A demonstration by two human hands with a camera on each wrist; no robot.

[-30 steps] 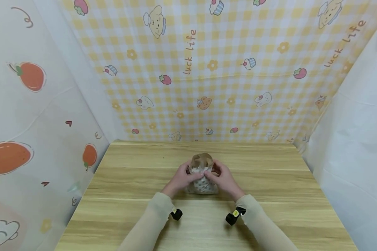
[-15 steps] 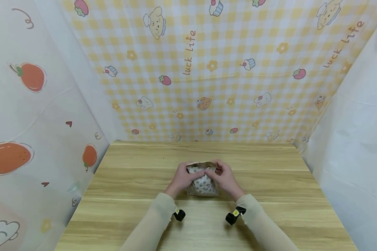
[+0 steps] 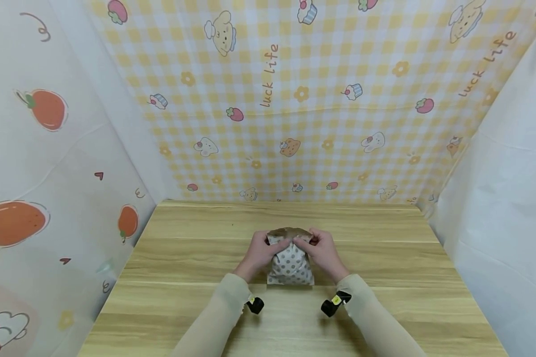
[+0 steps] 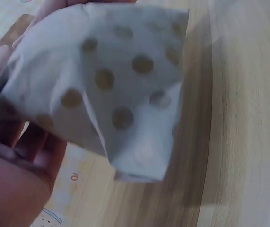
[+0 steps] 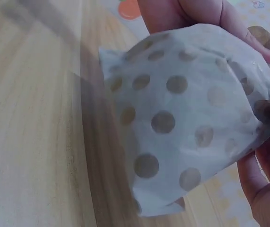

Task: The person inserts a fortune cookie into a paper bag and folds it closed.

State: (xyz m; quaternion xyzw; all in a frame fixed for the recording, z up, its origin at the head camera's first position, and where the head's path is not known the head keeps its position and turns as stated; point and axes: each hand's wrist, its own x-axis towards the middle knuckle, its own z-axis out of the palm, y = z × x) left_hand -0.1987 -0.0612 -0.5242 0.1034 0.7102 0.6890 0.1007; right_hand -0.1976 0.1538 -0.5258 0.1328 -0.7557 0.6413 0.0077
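Note:
A small white paper bag with brown polka dots (image 3: 291,265) is held between both hands near the middle of the table. Its brown top edge (image 3: 290,231) shows above the thumbs, while the bottom end points toward the person. My left hand (image 3: 260,252) grips the bag's left upper side, thumb across the front and fingers behind. On the opposite side my right hand (image 3: 323,252) pinches the upper part in the same manner; the two thumbtips nearly meet. The dotted paper (image 4: 120,80) bulges in the left wrist view, and its folded bottom end (image 5: 161,205) shows in the right wrist view.
The wood-grain table (image 3: 183,248) ends at a yellow checked backdrop (image 3: 301,124). White sheets stand at the left (image 3: 71,168) and right (image 3: 496,173). Black wrist cameras (image 3: 255,305) sit below both sleeves.
The bag has tilted so more of its dotted front faces up and its bottom lies nearer the person. Its brown top opening has flattened and widened; both hands keep hold, nearly in place.

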